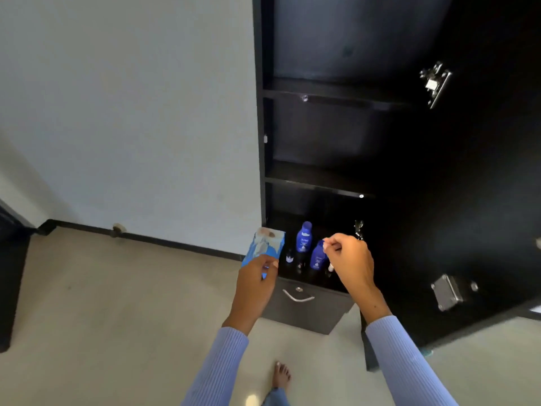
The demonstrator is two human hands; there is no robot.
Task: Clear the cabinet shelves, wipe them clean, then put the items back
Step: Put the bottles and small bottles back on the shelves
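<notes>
The black cabinet (265, 159) stands open, and its upper shelf (328, 95) and middle shelf (316, 183) are bare. On the bottom shelf stand a tall blue lotion bottle (304, 237), a second blue bottle (316, 257) and two small dark bottles (289, 256). My left hand (254, 285) grips a light blue box (265, 246) at the shelf's left front corner. My right hand (349, 259) hovers over the second blue bottle with its fingers curled around the cap.
The cabinet door (468, 200) hangs open on the right, with metal hinges (436, 83). Below the bottom shelf is a grey drawer (298, 300) with a curved handle. A white wall is on the left, and my bare foot (281, 375) stands on the pale floor.
</notes>
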